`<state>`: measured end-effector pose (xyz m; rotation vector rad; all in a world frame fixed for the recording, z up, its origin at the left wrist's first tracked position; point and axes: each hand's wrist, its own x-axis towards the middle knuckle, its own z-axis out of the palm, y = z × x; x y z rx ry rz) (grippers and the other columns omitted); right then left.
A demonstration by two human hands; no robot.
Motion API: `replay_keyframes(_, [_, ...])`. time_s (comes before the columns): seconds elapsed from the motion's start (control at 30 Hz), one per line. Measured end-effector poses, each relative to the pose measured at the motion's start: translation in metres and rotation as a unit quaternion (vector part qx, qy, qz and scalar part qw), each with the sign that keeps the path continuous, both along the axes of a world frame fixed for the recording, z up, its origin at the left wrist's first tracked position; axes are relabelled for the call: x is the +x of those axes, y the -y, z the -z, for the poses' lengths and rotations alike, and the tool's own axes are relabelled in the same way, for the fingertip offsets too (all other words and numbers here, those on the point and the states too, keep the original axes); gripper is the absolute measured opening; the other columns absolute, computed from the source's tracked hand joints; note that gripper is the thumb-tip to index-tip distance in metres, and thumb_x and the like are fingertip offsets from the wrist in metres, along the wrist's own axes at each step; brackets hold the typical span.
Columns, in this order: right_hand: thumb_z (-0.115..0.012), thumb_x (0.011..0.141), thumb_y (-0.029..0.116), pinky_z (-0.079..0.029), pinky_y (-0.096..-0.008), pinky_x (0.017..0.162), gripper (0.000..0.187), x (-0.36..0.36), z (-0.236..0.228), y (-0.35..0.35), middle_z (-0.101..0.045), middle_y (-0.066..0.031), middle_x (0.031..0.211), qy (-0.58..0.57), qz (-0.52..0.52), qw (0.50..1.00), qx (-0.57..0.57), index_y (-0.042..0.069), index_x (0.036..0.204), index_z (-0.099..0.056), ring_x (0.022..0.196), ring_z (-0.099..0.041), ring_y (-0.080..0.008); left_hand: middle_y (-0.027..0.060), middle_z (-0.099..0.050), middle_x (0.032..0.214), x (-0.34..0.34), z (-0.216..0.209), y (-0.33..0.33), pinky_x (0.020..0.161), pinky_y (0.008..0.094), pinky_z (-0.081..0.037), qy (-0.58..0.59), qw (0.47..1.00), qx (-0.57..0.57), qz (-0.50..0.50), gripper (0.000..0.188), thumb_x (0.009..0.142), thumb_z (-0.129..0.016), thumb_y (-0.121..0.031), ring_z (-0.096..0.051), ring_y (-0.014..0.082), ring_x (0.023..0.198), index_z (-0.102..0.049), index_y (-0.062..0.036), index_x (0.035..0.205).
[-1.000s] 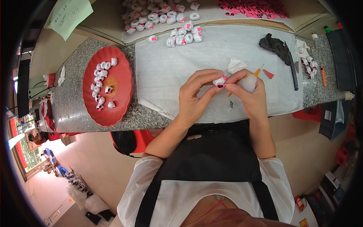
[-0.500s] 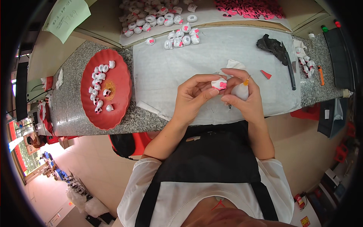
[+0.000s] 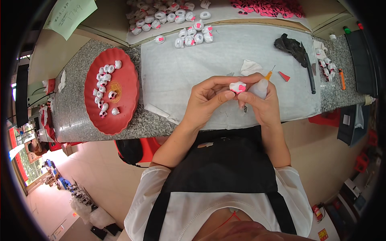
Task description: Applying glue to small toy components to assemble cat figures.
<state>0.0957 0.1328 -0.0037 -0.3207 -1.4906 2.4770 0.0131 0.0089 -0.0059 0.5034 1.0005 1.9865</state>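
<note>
Over the white work sheet (image 3: 181, 84), a small white piece with a pink bow-like part (image 3: 237, 87) is pinched by my left hand (image 3: 207, 98), thumb below and fingers behind. My right hand (image 3: 265, 104) touches the piece's right side with thumb and fingertips. The same hand keeps a translucent squeeze bottle (image 3: 259, 89) in its palm. The bottle's orange needle tip points up and to the right, away from the piece. My left fingertips are partly hidden behind the piece.
A red scalloped tray (image 3: 130, 108) with several similar white pieces stands at left. More white pieces (image 3: 193, 36) and a heap of pink parts (image 3: 269, 8) lie at the back. At right are crumpled black plastic (image 3: 291, 48), a red triangular scrap (image 3: 284, 76) and an orange pen-like tool (image 3: 341, 79).
My right thumb and fingertips have come left onto the piece, which they now touch together with my left hand. The bottle has tilted further right in my right palm.
</note>
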Motion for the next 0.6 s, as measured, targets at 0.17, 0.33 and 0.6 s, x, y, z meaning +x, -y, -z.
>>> replay_keyframes(0.17, [-0.054, 0.067, -0.004, -0.041, -0.0229, 0.047, 0.024, 0.0001, 0.0003, 0.001, -0.053, -0.0079, 0.073, 0.017, 0.013, 1.0, 0.003, -0.002, 0.091, -0.05, 0.054, -0.049, -0.0124, 0.0117, -0.051, 0.099, 0.0031, 0.0031, -0.0003, 0.083, 0.0288, -0.037, -0.096, 0.994, -0.031, -0.047, 0.026, 0.073, -0.052, 0.003, -0.048, 0.0174, 0.093, -0.048, 0.0034, 0.099])
replay_keyframes(0.33, [-0.053, 0.068, -0.003, -0.041, -0.0233, 0.047, 0.024, 0.0, 0.0006, 0.0006, -0.053, -0.0077, 0.073, 0.015, 0.01, 1.0, 0.008, -0.002, 0.091, -0.05, 0.054, -0.05, -0.0124, 0.0115, -0.051, 0.099, 0.0045, 0.003, -0.001, 0.083, 0.0293, -0.037, -0.089, 0.995, -0.022, -0.051, 0.027, 0.072, -0.052, 0.003, -0.048, 0.0175, 0.093, -0.048, 0.0032, 0.099])
replay_keyframes(0.6, [-0.055, 0.067, 0.0, -0.041, -0.0237, 0.047, 0.022, -0.0012, 0.0014, 0.0049, -0.053, -0.0084, 0.075, 0.019, 0.026, 0.999, -0.012, -0.001, 0.088, -0.05, 0.054, -0.05, -0.0128, 0.0112, -0.052, 0.096, 0.0048, 0.0038, -0.0002, 0.081, 0.0287, -0.038, -0.09, 0.994, -0.03, -0.051, 0.026, 0.072, -0.052, 0.003, -0.048, 0.0168, 0.093, -0.049, 0.003, 0.098])
